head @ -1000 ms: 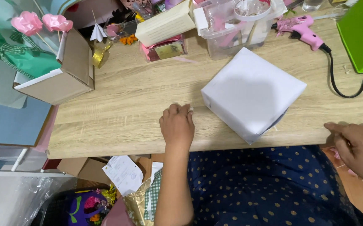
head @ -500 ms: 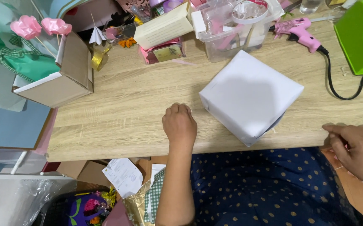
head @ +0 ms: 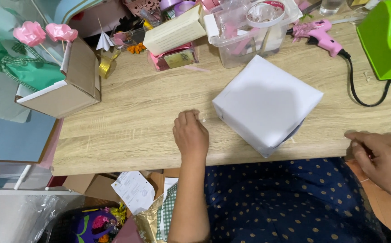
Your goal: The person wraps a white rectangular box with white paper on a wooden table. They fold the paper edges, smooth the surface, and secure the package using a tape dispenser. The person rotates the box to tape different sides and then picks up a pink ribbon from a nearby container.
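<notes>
at the middle of the wooden table we rest our left hand, fingers curled together against the bare wood and clamped on nothing. the white wrapped box lies just beside it at three o'clock, apart from the knuckles and turned corner-on toward the near edge. compared with a second ago, the box sits in the same skewed pose and our left hand has hardly shifted; the view alone has drifted slightly. our right hand hovers at the table's near edge, at four o'clock from the box; its fingers are pinched together, perhaps on something thin, but we cannot tell what. so the wrapping looks paused, with neither hand on the box. at twelve o'clock stands a clear plastic tub; at one o'clock a pink glue gun; at two o'clock a green tape dispenser; at ten o'clock a cardboard box.
</notes>
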